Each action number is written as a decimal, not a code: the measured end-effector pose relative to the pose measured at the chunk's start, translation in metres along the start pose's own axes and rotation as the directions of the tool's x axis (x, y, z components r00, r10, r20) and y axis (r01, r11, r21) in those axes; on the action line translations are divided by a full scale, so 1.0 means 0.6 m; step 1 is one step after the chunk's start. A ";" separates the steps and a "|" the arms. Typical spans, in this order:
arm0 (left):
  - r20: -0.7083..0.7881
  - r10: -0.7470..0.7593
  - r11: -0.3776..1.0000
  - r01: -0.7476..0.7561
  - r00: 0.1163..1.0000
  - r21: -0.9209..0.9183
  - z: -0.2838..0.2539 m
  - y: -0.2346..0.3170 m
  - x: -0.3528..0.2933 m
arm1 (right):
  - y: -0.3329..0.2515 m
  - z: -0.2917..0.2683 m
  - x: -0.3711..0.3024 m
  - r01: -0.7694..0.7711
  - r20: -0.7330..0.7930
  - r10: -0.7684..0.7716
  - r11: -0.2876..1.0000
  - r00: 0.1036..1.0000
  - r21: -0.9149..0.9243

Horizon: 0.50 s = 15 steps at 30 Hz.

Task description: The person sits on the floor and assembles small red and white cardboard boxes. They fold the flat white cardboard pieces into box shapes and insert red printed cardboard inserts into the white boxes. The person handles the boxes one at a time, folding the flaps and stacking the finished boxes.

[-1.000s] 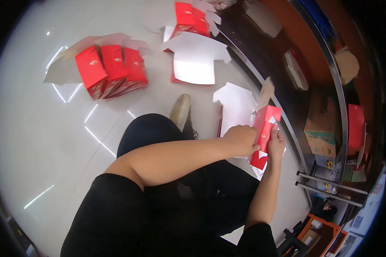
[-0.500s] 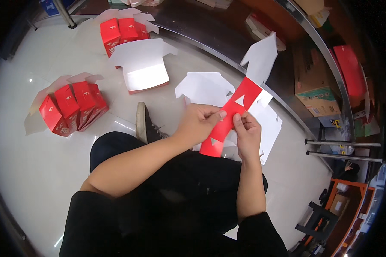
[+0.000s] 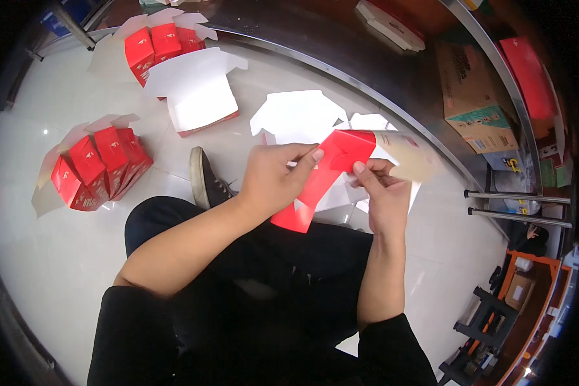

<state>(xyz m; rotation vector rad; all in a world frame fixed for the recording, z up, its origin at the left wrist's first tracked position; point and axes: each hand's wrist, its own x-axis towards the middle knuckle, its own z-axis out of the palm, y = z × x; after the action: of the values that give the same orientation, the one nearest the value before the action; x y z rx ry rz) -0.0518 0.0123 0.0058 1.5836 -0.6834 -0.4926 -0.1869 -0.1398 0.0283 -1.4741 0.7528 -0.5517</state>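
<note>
Between my hands is a partly folded red carton [image 3: 321,183], with its flaps overlapping at the upper end and a pale panel reaching out to the right. The thumb and fingers of my left hand [image 3: 273,177] pinch its left edge. At its right side my right hand [image 3: 387,193] grips the folded corner between thumb and fingers. Flat white carton blanks [image 3: 297,114] lie on the floor just beyond and partly under the held carton. An open carton [image 3: 202,101], white inside, stands on the floor to the left of them.
Folded red cartons stand in a group [image 3: 103,161] at the left and in another [image 3: 166,44] farther back. A metal-edged shelf [image 3: 341,77] runs along the far side, with a cardboard box [image 3: 473,96] at its right. Metal legs [image 3: 518,196] and a black stool [image 3: 486,321] are at the right.
The upper end of the held carton has been folded over, so its long white flap no longer points away. My right hand has moved slightly right, and the view has shifted.
</note>
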 end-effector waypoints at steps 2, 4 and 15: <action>0.018 0.087 0.996 -0.087 0.996 0.024 -0.005 -0.003 0.001 | 0.016 0.032 -0.008 0.089 -0.008 -0.089 0.991 0.996 0.100; 0.073 0.278 0.952 -0.285 0.958 0.113 -0.002 -0.015 -0.001 | 0.008 0.033 -0.014 -0.067 0.070 0.051 0.964 0.996 0.255; 0.075 0.322 0.918 -0.330 0.944 0.221 -0.025 0.010 -0.004 | 0.000 0.070 -0.033 0.181 -0.017 -0.191 0.894 0.981 0.411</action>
<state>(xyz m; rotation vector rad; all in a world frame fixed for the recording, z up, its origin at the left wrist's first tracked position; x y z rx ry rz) -0.0446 0.0249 0.0132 1.6355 -1.0428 -0.1990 -0.1689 -0.0971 0.0282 -1.1592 0.4411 -0.7864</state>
